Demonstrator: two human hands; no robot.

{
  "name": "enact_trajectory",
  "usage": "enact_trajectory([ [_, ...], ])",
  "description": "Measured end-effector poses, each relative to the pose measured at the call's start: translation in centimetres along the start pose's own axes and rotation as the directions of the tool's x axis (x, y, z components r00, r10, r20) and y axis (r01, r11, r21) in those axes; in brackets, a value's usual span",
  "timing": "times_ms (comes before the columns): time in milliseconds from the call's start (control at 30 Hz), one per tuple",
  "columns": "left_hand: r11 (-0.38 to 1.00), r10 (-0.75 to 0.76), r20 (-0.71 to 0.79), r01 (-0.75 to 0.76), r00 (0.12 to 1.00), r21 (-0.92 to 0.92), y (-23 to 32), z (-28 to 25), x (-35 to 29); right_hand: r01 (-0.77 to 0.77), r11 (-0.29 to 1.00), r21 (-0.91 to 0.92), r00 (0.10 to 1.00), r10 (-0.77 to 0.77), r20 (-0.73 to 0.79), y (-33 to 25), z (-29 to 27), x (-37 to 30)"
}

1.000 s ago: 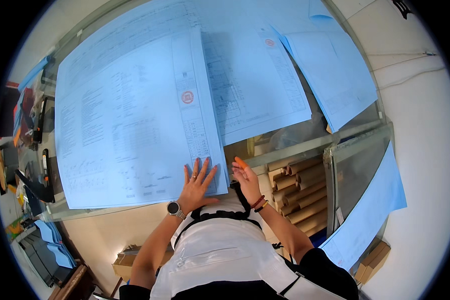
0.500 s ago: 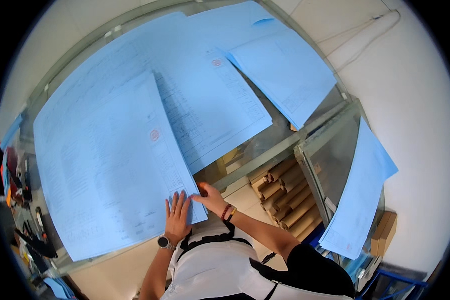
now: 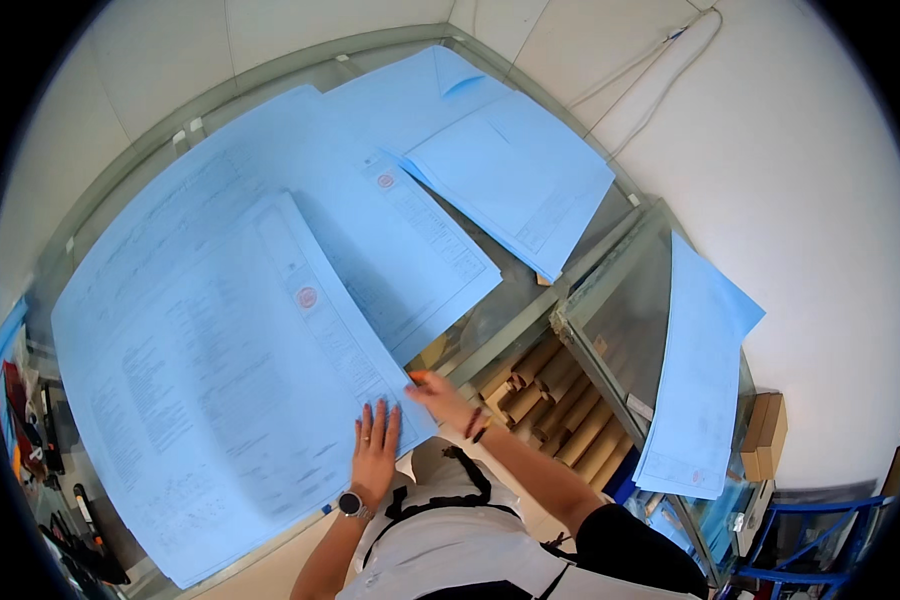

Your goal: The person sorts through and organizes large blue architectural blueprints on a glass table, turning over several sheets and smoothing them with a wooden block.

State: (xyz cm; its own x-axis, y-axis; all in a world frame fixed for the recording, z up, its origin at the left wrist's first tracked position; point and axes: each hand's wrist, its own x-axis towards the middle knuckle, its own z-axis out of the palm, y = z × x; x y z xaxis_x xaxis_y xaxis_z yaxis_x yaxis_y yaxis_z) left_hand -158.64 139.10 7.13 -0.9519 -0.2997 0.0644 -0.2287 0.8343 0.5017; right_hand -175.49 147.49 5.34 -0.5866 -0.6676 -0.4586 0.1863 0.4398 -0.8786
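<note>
Large blue printed drawing sheets (image 3: 230,400) lie in a stack on the glass-topped table, with a red round stamp near their right edge. My left hand (image 3: 375,455), wearing a watch, rests flat on the near right corner, fingers spread. My right hand (image 3: 444,402), with dark bracelets at the wrist, is closed at the right edge of the same stack. Its thumb side lies against the edge; the other fingers are partly hidden, and a small orange patch shows beside them. More blue drawings (image 3: 410,260) lie just beyond, partly under this stack.
A folded blue sheet stack (image 3: 510,180) lies at the far right, and another (image 3: 690,390) on the side glass top. Rolled brown tubes (image 3: 560,400) sit beneath the glass. Brown boxes (image 3: 763,437) and a blue metal frame (image 3: 820,540) stand at right. Assorted tools (image 3: 85,515) lie at left.
The whole view has shifted, with the far sheets now lower and further left in it. Both hands stay at the near right corner of the stack, with little change in their grip.
</note>
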Motion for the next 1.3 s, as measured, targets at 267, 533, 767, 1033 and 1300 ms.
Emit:
enact_trajectory([
  [267,0.989,0.039,0.084,-0.05,0.996,0.137,2.0,3.8,4.9,0.104,0.909,-0.403,0.46,-0.403,-0.791,1.9,-31.0,12.2],
  [533,0.987,-0.147,0.201,0.131,0.968,0.093,4.2,1.5,5.6,-0.078,0.9,0.428,0.628,0.378,-0.68,-0.4,-38.8,18.8],
  [767,0.986,-0.16,0.171,0.147,0.972,0.084,6.2,1.7,10.2,0.073,0.635,0.769,0.926,0.243,-0.289,-2.3,-41.0,18.5],
  [1033,0.852,-0.303,-0.01,0.266,0.953,-0.451,7.4,2.8,20.8,0.041,0.592,0.805,0.953,0.22,-0.21,-1.6,-42.9,20.7],
  [1300,0.017,-0.476,0.296,0.345,0.828,-0.938,3.2,4.0,35.6,0.19,0.476,0.859,0.979,-0.026,-0.202,-0.2,-46.9,17.2],
])
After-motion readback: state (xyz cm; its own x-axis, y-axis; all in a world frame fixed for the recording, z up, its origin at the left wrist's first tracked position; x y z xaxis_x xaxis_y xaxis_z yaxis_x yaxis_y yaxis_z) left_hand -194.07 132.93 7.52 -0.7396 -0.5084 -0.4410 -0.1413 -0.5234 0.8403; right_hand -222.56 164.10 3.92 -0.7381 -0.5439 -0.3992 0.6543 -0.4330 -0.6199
